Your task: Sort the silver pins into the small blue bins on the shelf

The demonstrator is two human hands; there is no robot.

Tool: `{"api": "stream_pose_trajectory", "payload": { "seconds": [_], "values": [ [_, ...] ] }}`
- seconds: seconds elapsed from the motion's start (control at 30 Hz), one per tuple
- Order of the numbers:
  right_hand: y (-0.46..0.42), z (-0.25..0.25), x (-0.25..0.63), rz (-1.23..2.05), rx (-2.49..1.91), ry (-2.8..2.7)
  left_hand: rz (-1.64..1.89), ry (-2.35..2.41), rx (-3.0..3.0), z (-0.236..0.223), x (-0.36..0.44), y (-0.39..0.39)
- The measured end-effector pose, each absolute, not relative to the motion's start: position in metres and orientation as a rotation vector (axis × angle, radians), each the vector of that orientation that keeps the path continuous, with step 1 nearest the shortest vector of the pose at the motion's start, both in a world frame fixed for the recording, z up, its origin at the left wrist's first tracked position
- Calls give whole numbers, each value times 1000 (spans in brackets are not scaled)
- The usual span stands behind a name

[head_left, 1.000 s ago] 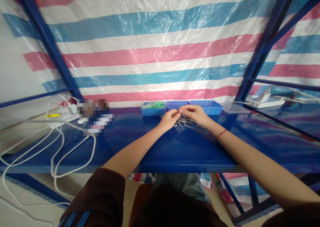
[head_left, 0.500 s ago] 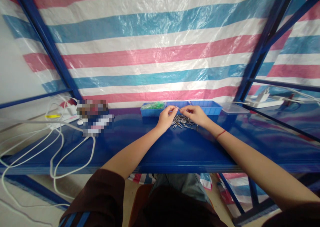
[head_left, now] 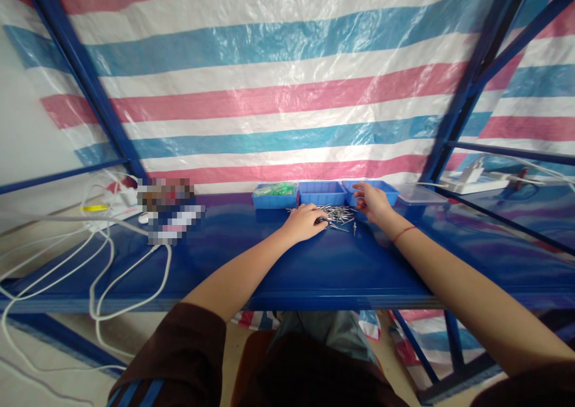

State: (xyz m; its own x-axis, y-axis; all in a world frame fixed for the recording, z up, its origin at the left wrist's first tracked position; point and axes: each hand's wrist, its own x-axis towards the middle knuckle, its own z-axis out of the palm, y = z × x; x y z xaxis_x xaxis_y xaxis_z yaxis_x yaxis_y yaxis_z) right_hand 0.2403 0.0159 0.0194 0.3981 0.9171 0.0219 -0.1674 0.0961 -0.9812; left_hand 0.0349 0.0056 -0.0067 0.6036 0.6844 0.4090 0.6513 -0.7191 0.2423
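A loose pile of slim silver metal pieces (head_left: 340,214) that look like pop rivets lies on the blue table in front of the bins. My left hand (head_left: 306,222) rests at the pile's left side, its fingers curled down and pinching among the rivets. How many they hold is hidden. My right hand (head_left: 372,203) is raised at the front of the right blue bin (head_left: 390,195), palm toward the left, fingers apart and nothing visible in them. A single rivet (head_left: 354,228) lies apart, right of the pile.
The left blue bin (head_left: 275,201) holds green and clear plastic packets. Between it and the right bin stands a middle blue bin (head_left: 321,194). A clear plastic lid (head_left: 422,194) lies to the right. White cables (head_left: 168,269) and a power strip crowd the table's left. Blue metal posts frame both sides.
My hands have parted from where they met above the pile. The left came down onto the rivets; the right moved right to the right bin and its fingers opened.
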Motion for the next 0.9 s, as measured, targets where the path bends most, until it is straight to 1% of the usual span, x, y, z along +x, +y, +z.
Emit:
{"api": "stream_pose_trajectory", "payload": {
  "seconds": [0.13, 0.33, 0.67, 0.8, 0.9],
  "values": [
    [11, 20, 226, 955, -1190, -956, 749, 1094, 2765, -6, 36, 5],
    [7, 18, 219, 957, -1189, -1082, 662, 974, 2828, -2, 33, 5],
    [4, 19, 216, 957, -1212, -1145, 614, 764, 2852, 3, 33, 14],
    [4, 19, 215, 932, -1223, -1171, 645, 808, 2925, 0, 33, 12],
    [5, 18, 215, 836, -1245, -1317, 782, 849, 2915, -1, 33, 10]
  ]
}}
